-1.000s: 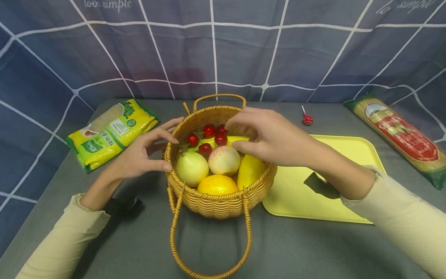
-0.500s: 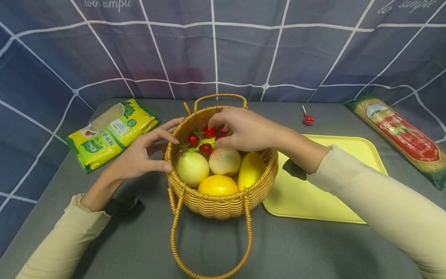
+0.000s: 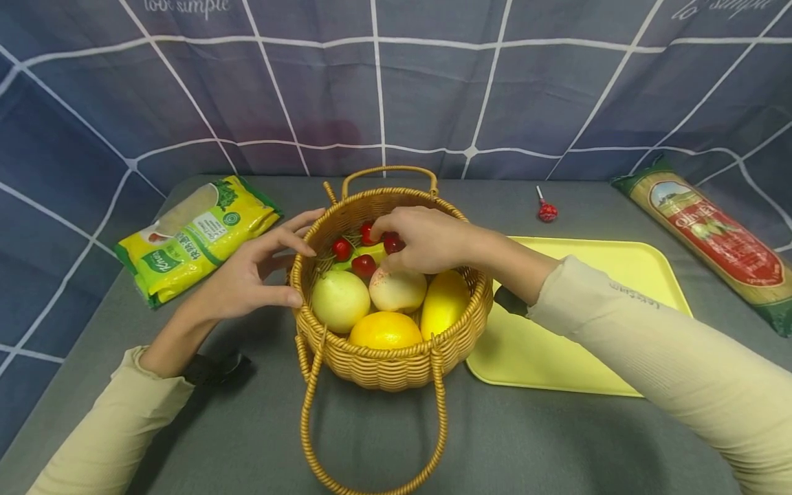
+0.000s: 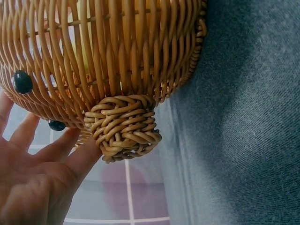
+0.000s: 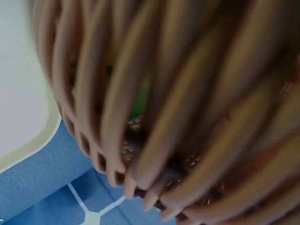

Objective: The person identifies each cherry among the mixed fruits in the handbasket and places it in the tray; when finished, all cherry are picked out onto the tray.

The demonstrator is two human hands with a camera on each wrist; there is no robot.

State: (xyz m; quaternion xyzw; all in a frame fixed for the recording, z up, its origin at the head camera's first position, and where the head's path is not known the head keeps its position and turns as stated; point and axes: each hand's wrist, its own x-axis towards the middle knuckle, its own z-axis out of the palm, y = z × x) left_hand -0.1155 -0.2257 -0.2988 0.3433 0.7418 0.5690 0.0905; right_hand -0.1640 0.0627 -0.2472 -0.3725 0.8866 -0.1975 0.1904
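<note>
A round wicker basket [image 3: 390, 368] holds fruit: a pear [image 3: 340, 301], a peach [image 3: 399, 287], a lemon [image 3: 385, 331], a yellow mango-like fruit [image 3: 444, 304] and several cherries [image 3: 364, 266]. My left hand [image 3: 254, 275] rests against the basket's left side, thumb and fingers spread at the rim. In the left wrist view, its extended fingers touch the woven wall near a knotted wicker foot [image 4: 124, 126]. My right hand [image 3: 427, 237] reaches into the basket over the cherries, fingers bent down, thumb by the peach. A dark cherry [image 3: 392, 243] shows between index finger and thumb; the other fingertips are hidden.
Right of the basket lies a yellow tray [image 3: 581, 354], partly under my right forearm. A lollipop [image 3: 547, 210] and a long spaghetti pack [image 3: 711, 237] lie beyond. A yellow-green food bag [image 3: 198, 237] sits at left. One basket handle [image 3: 442, 412] hangs toward me.
My right hand has moved left from the mango side to over the cherries, then slightly lower into the basket. My left hand has stayed at the rim.
</note>
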